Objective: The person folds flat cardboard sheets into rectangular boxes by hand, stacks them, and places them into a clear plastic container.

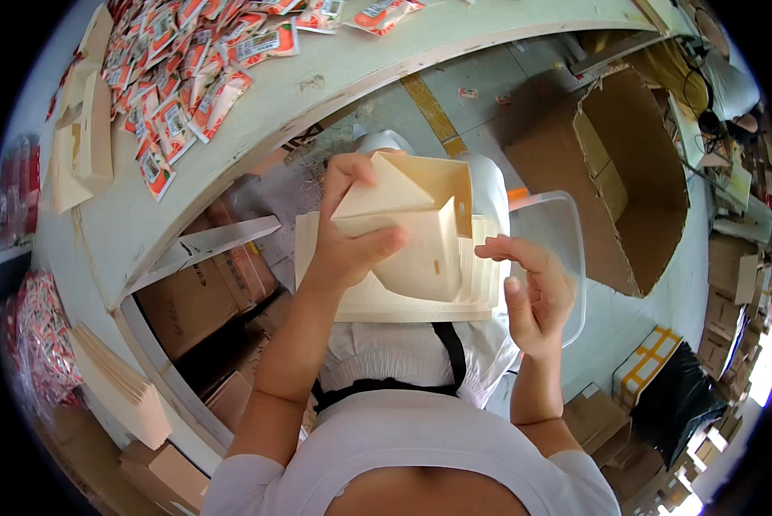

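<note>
My left hand [352, 228] grips a cream paperboard box [412, 258] over my lap, thumb on its near wall and fingers at the far left edge. The box is partly folded, its top open and one flap slanting up. To the right of it, my right hand [536, 292] is apart from the box with fingers bent and spread, holding nothing. Beneath the box, a stack of flat cream box blanks [480, 297] lies across my thighs.
A worktable [317, 82] curves along the left, with a heap of small orange-and-white sachets [175, 112] and folded cream boxes [85, 129]. A clear plastic bin [575, 249] and a large open brown carton [605, 172] stand on the right. More flat blanks [124, 387] lean lower left.
</note>
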The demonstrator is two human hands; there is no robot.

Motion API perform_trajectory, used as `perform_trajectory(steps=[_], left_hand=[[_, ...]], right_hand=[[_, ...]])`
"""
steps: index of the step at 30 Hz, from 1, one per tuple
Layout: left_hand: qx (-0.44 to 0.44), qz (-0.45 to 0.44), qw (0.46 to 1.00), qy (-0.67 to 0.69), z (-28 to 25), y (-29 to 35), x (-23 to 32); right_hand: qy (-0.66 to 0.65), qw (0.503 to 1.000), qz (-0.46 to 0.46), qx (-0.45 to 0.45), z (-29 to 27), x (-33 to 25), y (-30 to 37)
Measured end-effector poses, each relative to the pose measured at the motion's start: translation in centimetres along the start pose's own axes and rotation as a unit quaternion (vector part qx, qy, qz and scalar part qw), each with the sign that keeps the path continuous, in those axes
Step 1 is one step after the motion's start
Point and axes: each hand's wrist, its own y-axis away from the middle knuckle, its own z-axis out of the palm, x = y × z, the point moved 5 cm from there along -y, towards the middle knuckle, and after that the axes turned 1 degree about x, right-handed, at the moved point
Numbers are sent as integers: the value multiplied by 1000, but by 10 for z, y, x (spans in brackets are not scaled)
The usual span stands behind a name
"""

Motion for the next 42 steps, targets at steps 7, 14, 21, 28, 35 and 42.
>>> perform_trajectory(steps=[7, 14, 21, 28, 35, 42], left_hand=[[1, 91, 985, -143, 20, 2, -1], [-48, 14, 998, 41, 26, 6, -4], [84, -8, 991, 100, 16, 6, -5], [88, -21, 991, 100, 18, 10, -7], [101, -17, 994, 46, 30, 13, -14], [2, 47, 991, -124, 41, 16, -43]], right_hand=[[174, 979, -53, 88, 40, 9, -5], [276, 921, -170, 217, 37, 22, 1], [210, 956, -170, 113, 50, 22, -2], [-45, 970, 148, -189, 44, 14, -9], [-173, 965, 132, -149, 45, 41, 2], [-132, 965, 227, 9, 39, 53, 10]])
